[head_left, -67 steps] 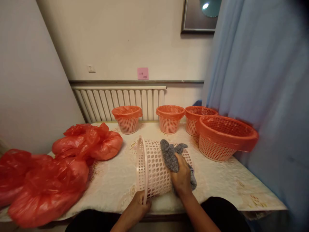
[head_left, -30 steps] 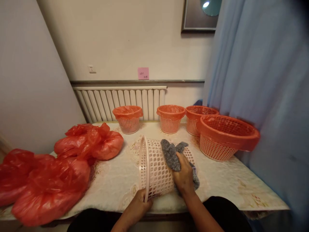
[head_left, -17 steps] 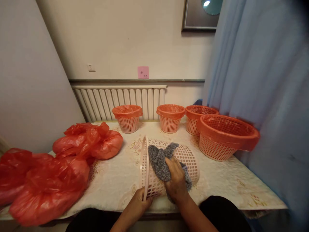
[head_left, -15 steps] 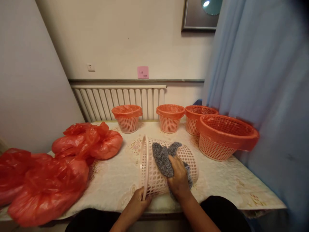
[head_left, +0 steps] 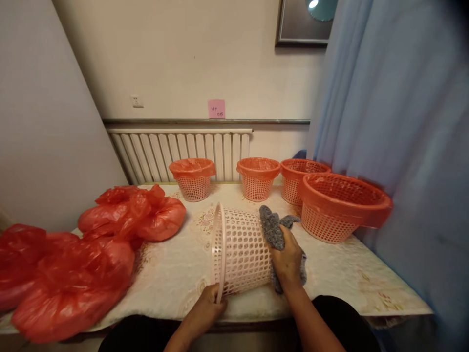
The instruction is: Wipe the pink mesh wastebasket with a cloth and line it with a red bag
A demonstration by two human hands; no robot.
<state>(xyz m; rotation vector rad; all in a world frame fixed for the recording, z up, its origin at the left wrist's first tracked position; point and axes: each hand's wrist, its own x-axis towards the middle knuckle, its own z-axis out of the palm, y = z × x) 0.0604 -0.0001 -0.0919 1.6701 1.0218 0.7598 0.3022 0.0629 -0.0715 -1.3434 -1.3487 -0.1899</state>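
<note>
Basket [head_left: 240,254], a pale pink perforated one, is lying on its side close to the near edge of the table [head_left: 176,274], its long axis running left to right, with the open rim facing left and the base pointing right. Left hand [head_left: 206,310] is pinching the lowest part of that rim at the near edge, its grip closed on the plastic. Right hand [head_left: 289,258] is sitting at the opposite, base end, its grip closed on a grey cloth [head_left: 274,232] that it is pressing against the basket's base, so the cloth is lying to the right of the basket wall and partly under the palm. Of the two, the right hand is nearer the base, the left nearer the mouth.

Red bags [head_left: 73,274] are lying heaped along the left edge of the table. Further back, four lined baskets [head_left: 258,181] are standing upright toward the far edge and right corner, well apart from both hands.
</note>
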